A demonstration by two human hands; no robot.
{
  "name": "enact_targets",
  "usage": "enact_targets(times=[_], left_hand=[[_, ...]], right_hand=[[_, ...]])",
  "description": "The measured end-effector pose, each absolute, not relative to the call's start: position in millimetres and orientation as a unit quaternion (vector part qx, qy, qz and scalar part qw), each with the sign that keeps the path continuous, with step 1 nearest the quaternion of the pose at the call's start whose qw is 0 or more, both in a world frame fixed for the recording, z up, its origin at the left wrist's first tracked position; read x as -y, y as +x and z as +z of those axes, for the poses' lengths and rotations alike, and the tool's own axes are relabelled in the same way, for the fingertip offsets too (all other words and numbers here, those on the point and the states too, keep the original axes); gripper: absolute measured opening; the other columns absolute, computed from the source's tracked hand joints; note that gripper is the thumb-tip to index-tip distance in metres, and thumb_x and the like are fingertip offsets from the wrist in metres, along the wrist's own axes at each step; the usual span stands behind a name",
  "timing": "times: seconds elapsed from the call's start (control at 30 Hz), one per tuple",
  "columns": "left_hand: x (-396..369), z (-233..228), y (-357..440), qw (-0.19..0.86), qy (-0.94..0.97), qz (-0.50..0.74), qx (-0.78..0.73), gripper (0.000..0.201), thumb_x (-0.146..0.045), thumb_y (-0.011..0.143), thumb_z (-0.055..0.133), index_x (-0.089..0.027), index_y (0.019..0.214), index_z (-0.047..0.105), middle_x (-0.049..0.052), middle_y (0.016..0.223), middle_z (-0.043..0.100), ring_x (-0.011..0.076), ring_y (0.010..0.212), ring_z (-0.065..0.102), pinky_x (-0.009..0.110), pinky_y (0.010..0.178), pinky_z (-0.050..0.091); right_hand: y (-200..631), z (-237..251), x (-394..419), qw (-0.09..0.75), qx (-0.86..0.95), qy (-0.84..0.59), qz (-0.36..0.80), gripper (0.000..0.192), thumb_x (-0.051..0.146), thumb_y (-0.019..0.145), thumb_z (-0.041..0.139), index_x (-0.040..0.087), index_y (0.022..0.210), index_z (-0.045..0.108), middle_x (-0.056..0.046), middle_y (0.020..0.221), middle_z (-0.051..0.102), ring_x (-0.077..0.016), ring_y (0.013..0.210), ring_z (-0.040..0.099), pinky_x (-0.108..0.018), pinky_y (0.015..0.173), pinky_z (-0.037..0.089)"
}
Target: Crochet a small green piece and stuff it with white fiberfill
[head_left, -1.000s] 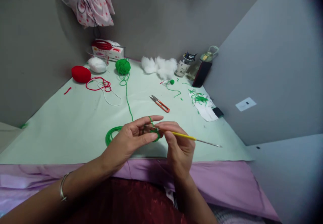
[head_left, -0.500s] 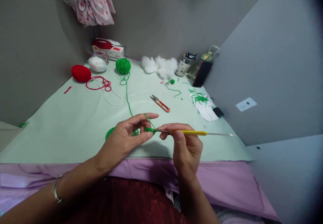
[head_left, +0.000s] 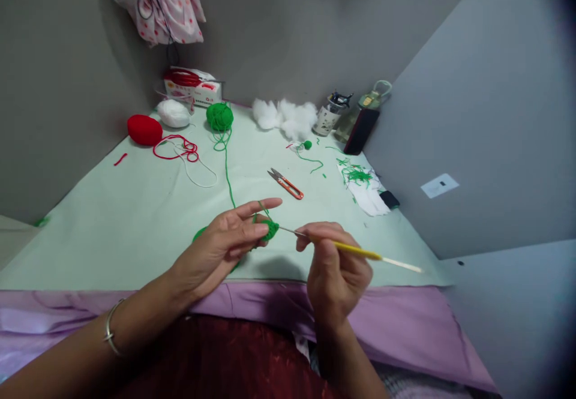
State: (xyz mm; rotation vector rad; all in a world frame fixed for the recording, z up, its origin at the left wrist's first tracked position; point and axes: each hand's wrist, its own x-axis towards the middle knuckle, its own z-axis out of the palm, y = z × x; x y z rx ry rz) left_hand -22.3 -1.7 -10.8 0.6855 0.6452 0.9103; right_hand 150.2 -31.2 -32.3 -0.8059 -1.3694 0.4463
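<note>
Just before the orange snips [head_left: 286, 184], the left hand [head_left: 225, 246] pinches a green crochet piece [head_left: 269, 228]; the right hand [head_left: 335, 270] grips a yellow crochet hook [head_left: 355, 250] touching it.

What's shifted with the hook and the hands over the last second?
The right hand drew rightward and a little down, pulling the crochet hook back so only its tip meets the green crochet piece; its far end now tilts down. The left hand kept its pinch on the piece, yarn over the forefinger. The scissors and yarn balls stayed put.
</note>
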Motion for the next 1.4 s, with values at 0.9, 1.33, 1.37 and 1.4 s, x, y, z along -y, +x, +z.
enact_targets(times=[0.9,1.33,1.37,1.4], left_hand=[[4,-18,-22,0.714,0.469,0.417,-0.310,0.034,-0.030,0.092,0.077,-0.036,0.126,0.078,0.001,0.101,0.070,0.0154,0.097,0.058,0.026,0.088,0.044],[7,-14,-25,0.591,0.536,0.453,-0.397,0.036,-0.022,0.090,0.076,-0.034,0.123,0.079,-0.001,0.092,0.061,0.0141,0.086,0.053,0.029,0.083,0.042],[8,-13,-23,0.584,0.531,0.462,-0.404,0.039,-0.021,0.089,0.078,-0.033,0.125,0.078,-0.001,0.092,0.062,0.0138,0.086,0.053,0.028,0.083,0.042],[8,-13,-21,0.590,0.516,0.472,-0.403,0.043,-0.020,0.087,0.079,-0.033,0.128,0.077,-0.002,0.091,0.062,0.0132,0.086,0.053,0.026,0.083,0.042]], right_hand=[[148,-31,24,0.667,0.521,-0.367,0.387,0.016,0.026,0.102,0.064,0.027,0.101,0.080,-0.002,0.091,0.078,-0.0129,0.075,0.067,-0.028,0.070,0.055],[154,-23,35,0.590,0.682,-0.392,0.182,0.027,0.014,0.105,0.052,0.026,0.116,0.073,-0.003,0.099,0.079,-0.0149,0.082,0.074,-0.031,0.075,0.062],[153,-26,36,0.573,0.713,-0.384,0.121,0.029,0.012,0.104,0.053,0.025,0.121,0.072,-0.004,0.101,0.079,-0.0165,0.086,0.075,-0.033,0.077,0.063],[152,-29,36,0.554,0.739,-0.377,0.061,0.031,0.010,0.102,0.056,0.025,0.125,0.071,-0.006,0.105,0.079,-0.0186,0.092,0.075,-0.034,0.080,0.064]])
